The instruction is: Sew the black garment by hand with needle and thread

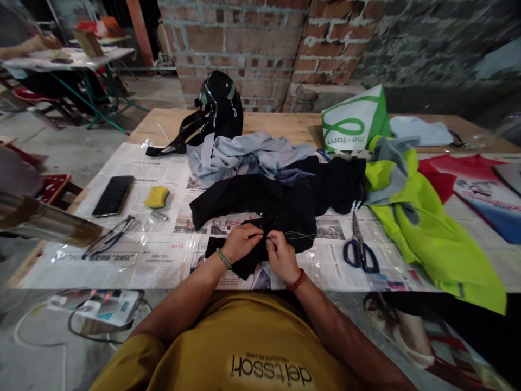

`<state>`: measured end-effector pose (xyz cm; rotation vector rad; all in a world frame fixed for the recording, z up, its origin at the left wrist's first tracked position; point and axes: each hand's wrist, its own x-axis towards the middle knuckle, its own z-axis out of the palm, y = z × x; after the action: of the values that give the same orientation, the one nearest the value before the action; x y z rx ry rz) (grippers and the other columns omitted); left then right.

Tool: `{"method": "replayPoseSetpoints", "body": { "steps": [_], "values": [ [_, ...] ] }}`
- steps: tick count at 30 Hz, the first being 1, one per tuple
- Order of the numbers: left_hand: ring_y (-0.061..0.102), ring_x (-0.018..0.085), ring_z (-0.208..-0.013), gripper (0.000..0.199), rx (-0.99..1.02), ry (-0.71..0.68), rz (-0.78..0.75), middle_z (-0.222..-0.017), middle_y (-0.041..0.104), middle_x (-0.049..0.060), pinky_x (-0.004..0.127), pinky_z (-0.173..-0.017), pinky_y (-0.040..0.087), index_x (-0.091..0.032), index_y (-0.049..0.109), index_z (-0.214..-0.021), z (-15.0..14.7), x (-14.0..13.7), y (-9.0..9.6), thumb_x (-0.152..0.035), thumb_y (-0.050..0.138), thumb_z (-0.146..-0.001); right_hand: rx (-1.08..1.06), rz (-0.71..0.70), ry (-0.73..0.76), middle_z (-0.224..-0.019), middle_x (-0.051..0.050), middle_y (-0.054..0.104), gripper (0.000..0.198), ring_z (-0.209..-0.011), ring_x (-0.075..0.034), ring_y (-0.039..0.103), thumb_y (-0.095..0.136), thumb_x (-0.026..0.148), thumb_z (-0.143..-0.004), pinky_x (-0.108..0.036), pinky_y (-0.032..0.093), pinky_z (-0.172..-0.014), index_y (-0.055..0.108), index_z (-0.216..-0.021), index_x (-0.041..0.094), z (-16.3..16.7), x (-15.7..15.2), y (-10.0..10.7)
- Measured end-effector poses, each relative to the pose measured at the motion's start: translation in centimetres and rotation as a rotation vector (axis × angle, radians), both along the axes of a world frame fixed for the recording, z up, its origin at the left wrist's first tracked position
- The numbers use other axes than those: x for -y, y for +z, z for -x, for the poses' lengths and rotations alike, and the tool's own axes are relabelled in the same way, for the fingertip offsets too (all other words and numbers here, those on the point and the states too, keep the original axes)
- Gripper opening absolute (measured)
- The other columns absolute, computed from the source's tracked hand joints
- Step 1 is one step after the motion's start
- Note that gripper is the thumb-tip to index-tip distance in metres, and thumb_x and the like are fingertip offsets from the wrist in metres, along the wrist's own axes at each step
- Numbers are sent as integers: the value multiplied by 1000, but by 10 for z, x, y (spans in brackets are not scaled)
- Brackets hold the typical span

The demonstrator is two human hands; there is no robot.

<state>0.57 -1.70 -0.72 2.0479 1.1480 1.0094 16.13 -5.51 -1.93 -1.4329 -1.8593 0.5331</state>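
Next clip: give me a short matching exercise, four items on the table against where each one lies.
Things:
1. scissors
2. phone
3. yellow sponge
4. black garment

Places:
A. pinched by both hands, left hand and right hand
B. far left on the newspaper
C. right of the hands, beside the neon-yellow jacket
D. between phone and black garment

Pairs: 1-C, 2-B, 3-D, 4-A

The 1 head camera looks forward and down, close over the newspaper-covered table [163, 163] toward a brick wall [252, 38].
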Motion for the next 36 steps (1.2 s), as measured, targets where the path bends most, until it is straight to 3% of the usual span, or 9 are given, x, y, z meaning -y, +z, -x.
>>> {"method": "replayPoseSetpoints", "body": {
  "steps": [5, 9, 12, 15, 17, 20, 23, 29, 36],
  "values": [
    [61, 11, -69, 16, 25, -130, 39, -76, 67, 2, 21, -67, 49, -17, 70, -83, -2, 1, 0, -11, 57, -77, -18, -35, -10, -80, -4, 62, 13, -70, -17, 62, 36, 20, -87, -26, 45, -63, 46, -95, 20, -1, 1, -2],
    [61, 11, -70, 16, 41, -93, -10, -76, 67, 3, 21, -67, 50, -16, 70, -85, -2, 1, -1, -11, 57, -77, -46, -62, 20, -80, -3, 62, 13, -69, -15, 61, 39, 22, -87, -25, 46, -62, 48, -97, 20, -2, 4, 6],
    [61, 11, -72, 17, 12, -43, -112, -79, 67, 3, 23, -70, 50, -17, 69, -87, -1, 1, -1, -12, 54, -79, -42, -177, -46, -82, -4, 60, 14, -67, -14, 58, 47, 24, -84, -26, 47, -62, 51, -97, 20, -6, 5, 23],
    [61, 11, -71, 17, -12, -3, -206, -78, 66, 4, 23, -67, 50, -18, 68, -88, -1, 2, 0, -14, 52, -81, -34, -352, -142, -94, -8, 58, 20, -81, -17, 58, 48, 22, -83, -31, 48, -72, 53, -103, 20, -13, -4, 42],
    [61, 11, -70, 18, -30, -11, -268, -77, 65, 4, 22, -65, 50, -17, 67, -89, -1, 3, 1, -16, 51, -83, -9, -378, -108, -107, -11, 57, 26, -99, -20, 55, 45, 21, -84, -36, 45, -84, 51, -110, 19, -15, -16, 49],
    [61, 11, -70, 18, -58, -28, -346, -77, 66, 5, 22, -65, 51, -16, 67, -90, 0, 4, 1, -17, 50, -84, 13, -223, 6, -113, -9, 59, 34, -108, -20, 53, 42, 23, -87, -40, 40, -94, 46, -120, 20, -15, -31, 46],
    [62, 11, -70, 18, -91, 2, -370, -79, 66, 4, 21, -65, 51, -17, 67, -90, 0, 4, -2, -18, 50, -84, -69, -49, 4, -95, -4, 66, 32, -95, -18, 59, 40, 28, -88, -38, 41, -91, 48, -118, 21, -12, -35, 33],
    [62, 11, -70, 19, -209, 89, -354, -78, 66, 4, 22, -64, 50, -17, 66, -89, -1, 3, -4, -19, 47, -85, -283, 31, -74, -79, -3, 65, 27, -81, -16, 61, 44, 33, -87, -31, 45, -79, 55, -108, 20, -14, -17, 8],
    [60, 11, -65, 23, -299, 92, -443, -74, 64, 4, 22, -59, 48, -17, 65, -89, -4, 7, -1, -20, 43, -87, -351, 190, -156, -64, 1, 63, 29, -64, -15, 60, 48, 34, -82, -29, 46, -69, 53, -105, 17, -11, -19, 8]
  ]
}}
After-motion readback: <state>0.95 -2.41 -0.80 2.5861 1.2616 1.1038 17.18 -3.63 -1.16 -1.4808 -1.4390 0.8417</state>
